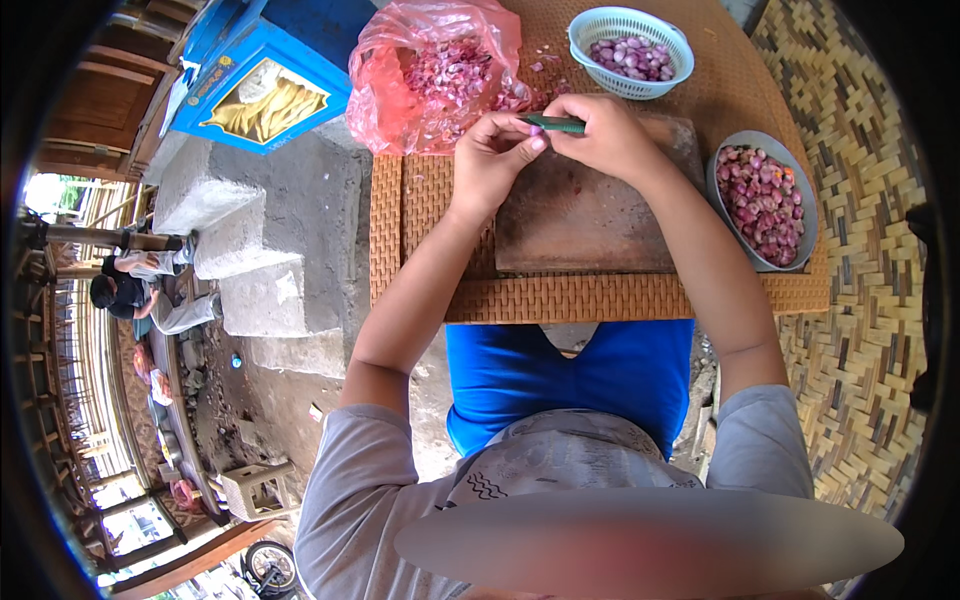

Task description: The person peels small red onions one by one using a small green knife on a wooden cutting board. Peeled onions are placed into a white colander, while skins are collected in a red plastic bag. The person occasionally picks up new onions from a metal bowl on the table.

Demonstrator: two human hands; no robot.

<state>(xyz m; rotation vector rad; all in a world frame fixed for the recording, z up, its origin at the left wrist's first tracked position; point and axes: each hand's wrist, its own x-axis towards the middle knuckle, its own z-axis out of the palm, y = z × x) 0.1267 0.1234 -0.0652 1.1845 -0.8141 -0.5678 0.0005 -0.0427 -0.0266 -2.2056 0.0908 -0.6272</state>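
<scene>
My left hand (487,161) pinches a small purple shallot (535,130) between thumb and fingers, above the far part of a worn wooden board (589,232). Beside it, my right hand (604,139) grips a small knife with a green handle (564,124), its blade side close to the shallot. A pink plastic bag (382,90) lies open beyond my left hand, with shallot skins (450,67) in it. Past my right hand stands a pale blue slotted basket (637,89) of peeled shallots (631,57). Unpeeled shallots (765,206) fill a grey bowl (726,219) at the right.
The table (570,298) has a woven, rattan-like surface. A blue box (300,56) stands at the far left, near concrete steps (255,292). A woven bamboo wall (855,300) borders the right side. A seated person (142,289) is off to the left, with a plastic stool (259,491) nearer.
</scene>
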